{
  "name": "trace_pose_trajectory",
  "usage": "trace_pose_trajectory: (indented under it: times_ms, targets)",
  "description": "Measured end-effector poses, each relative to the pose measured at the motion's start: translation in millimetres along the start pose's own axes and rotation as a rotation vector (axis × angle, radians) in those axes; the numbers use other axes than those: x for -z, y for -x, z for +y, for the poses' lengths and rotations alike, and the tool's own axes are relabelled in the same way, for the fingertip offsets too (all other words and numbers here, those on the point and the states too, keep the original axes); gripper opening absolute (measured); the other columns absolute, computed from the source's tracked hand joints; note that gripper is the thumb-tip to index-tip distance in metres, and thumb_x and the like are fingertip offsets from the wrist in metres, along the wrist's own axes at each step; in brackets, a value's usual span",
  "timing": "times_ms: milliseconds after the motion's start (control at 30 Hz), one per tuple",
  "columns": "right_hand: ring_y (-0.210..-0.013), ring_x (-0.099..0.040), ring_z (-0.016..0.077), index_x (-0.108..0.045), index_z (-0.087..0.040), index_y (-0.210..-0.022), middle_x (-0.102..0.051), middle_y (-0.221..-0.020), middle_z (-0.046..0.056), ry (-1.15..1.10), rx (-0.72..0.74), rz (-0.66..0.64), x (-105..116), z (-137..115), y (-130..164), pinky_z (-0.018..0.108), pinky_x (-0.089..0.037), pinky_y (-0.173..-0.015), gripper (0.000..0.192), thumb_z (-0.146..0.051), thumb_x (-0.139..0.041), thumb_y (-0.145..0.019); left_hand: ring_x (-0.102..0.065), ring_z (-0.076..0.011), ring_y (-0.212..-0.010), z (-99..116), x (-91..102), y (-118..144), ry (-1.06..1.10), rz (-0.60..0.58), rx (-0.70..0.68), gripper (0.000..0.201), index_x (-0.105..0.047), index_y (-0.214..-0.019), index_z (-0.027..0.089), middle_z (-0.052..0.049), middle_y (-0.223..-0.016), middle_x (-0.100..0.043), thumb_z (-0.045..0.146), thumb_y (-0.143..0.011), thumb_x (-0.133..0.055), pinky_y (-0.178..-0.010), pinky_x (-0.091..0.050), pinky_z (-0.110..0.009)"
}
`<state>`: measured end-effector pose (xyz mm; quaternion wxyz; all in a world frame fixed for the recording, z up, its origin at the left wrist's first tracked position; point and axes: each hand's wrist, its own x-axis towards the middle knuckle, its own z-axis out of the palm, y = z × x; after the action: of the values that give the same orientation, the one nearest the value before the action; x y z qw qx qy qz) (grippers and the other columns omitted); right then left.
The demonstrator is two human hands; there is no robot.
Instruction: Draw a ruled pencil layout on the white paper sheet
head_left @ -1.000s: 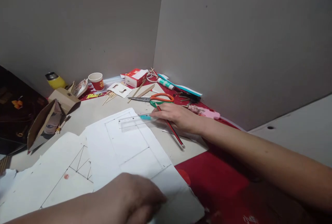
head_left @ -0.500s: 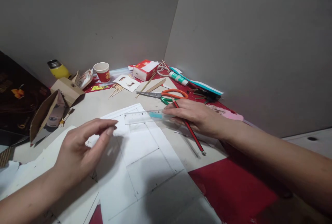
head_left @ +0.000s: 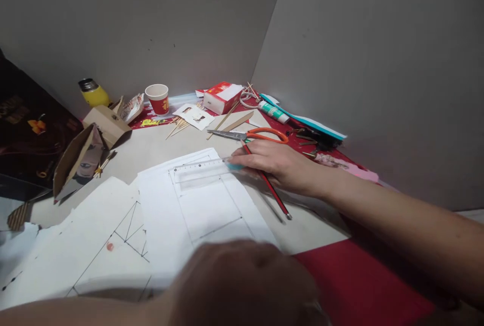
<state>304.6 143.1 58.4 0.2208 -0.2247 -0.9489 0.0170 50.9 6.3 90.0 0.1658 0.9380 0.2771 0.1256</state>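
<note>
On a cluttered pale worktop (head_left: 159,149), the right hand (head_left: 282,165) lies flat with fingers stretched out, pressing the end of a clear plastic ruler (head_left: 200,167) onto a white sheet of paper with pencilled rectangles (head_left: 200,205), a red pencil (head_left: 266,180) tucked slanting under its fingers. The left hand (head_left: 245,285) is a blurred shape close to the camera over the sheet's near edge; its grip cannot be made out. Orange-handled scissors (head_left: 251,135) lie just beyond the right hand, and a red paper cup (head_left: 158,99) stands near the back wall.
</note>
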Motion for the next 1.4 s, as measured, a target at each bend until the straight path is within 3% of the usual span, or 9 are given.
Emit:
trace_pose_trajectory:
  times_ms: [100, 200, 267, 533, 700, 833, 1033, 1400]
  targets:
    - [-0.095, -0.064, 0.0227, -0.063, -0.019, -0.127, -0.071, -0.107, 0.013, 0.002, 0.025, -0.02, -8, 13, -8, 0.038, -0.053, -0.082, 0.028, -0.027, -0.048, -0.106, -0.075, -0.0282, -0.1, -30, 0.0, -12, -0.349, 0.232, 0.137, 0.04, -0.066, -0.125, 0.01, -0.017, -0.117, -0.075, 0.028, -0.101, -0.038, -0.083, -0.064, -0.04]
    - [-0.093, -0.063, 0.0217, -0.064, -0.019, -0.125, -0.07, -0.106, 0.013, -0.015, 0.037, -0.043, -15, 25, -17, 0.038, -0.053, -0.08, 0.028, -0.028, -0.046, -0.107, -0.062, -0.044, -0.126, -61, -4.2, -7, -0.678, 0.198, 0.192, 0.062, -0.059, -0.132, -0.006, -0.033, -0.136, -0.061, 0.042, -0.093, -0.054, -0.093, -0.061, -0.052]
    - [-0.092, -0.062, 0.0213, -0.064, -0.018, -0.124, -0.07, -0.105, 0.013, -0.02, 0.051, -0.045, -18, 31, -22, 0.037, -0.052, -0.08, 0.027, -0.029, -0.047, -0.107, -0.056, -0.0475, -0.13, -74, -9.7, -1, -0.749, 0.131, 0.221, 0.075, -0.058, -0.132, -0.009, -0.036, -0.138, -0.057, 0.052, -0.09, -0.058, -0.095, -0.059, -0.053]
    - [-0.101, -0.065, 0.023, -0.067, -0.019, -0.124, -0.071, -0.111, 0.015, -0.046, 0.012, -0.078, -36, 33, -25, 0.04, -0.055, -0.085, 0.028, -0.03, -0.048, -0.106, -0.044, -0.0416, -0.143, -85, -33.5, 7, -0.645, -0.03, 0.378, 0.08, -0.054, -0.14, -0.004, -0.033, -0.148, -0.049, 0.061, -0.093, -0.052, -0.109, -0.05, -0.052]
    - [-0.105, -0.066, 0.0236, -0.068, -0.02, -0.122, -0.07, -0.115, 0.015, -0.086, -0.052, -0.033, -43, 28, -21, 0.04, -0.056, -0.088, 0.026, -0.027, -0.051, -0.104, -0.053, -0.0456, -0.135, -85, -36.1, 4, -0.626, 0.034, 0.346, 0.08, -0.057, -0.135, -0.008, -0.035, -0.14, -0.057, 0.055, -0.087, -0.063, -0.103, -0.054, -0.054]
    - [-0.1, -0.066, 0.0234, -0.068, -0.017, -0.119, -0.071, -0.11, 0.015, -0.092, -0.025, -0.03, -42, 27, -22, 0.039, -0.056, -0.085, 0.024, -0.025, -0.051, -0.104, -0.063, -0.0451, -0.123, -84, -37.0, 6, -0.649, 0.097, 0.339, 0.076, -0.062, -0.131, -0.005, -0.033, -0.136, -0.06, 0.056, -0.085, -0.064, -0.097, -0.058, -0.052]
    - [-0.103, -0.064, 0.0244, -0.066, -0.018, -0.119, -0.072, -0.112, 0.014, -0.086, -0.006, -0.023, -42, 29, -20, 0.04, -0.054, -0.087, 0.022, -0.026, -0.053, -0.104, -0.066, -0.0433, -0.118, -83, -39.3, 9, -0.597, 0.143, 0.274, 0.058, -0.063, -0.127, -0.003, -0.031, -0.132, -0.063, 0.039, -0.089, -0.058, -0.09, -0.062, -0.051]
    - [-0.103, -0.064, 0.0241, -0.066, -0.017, -0.12, -0.072, -0.111, 0.014, -0.066, 0.0, -0.029, -42, 27, -19, 0.039, -0.055, -0.086, 0.022, -0.025, -0.055, -0.103, -0.067, -0.047, -0.115, -77, -37.5, 6, -0.623, 0.207, 0.273, 0.055, -0.068, -0.12, -0.006, -0.034, -0.126, -0.065, 0.031, -0.079, -0.067, -0.086, -0.063, -0.051]
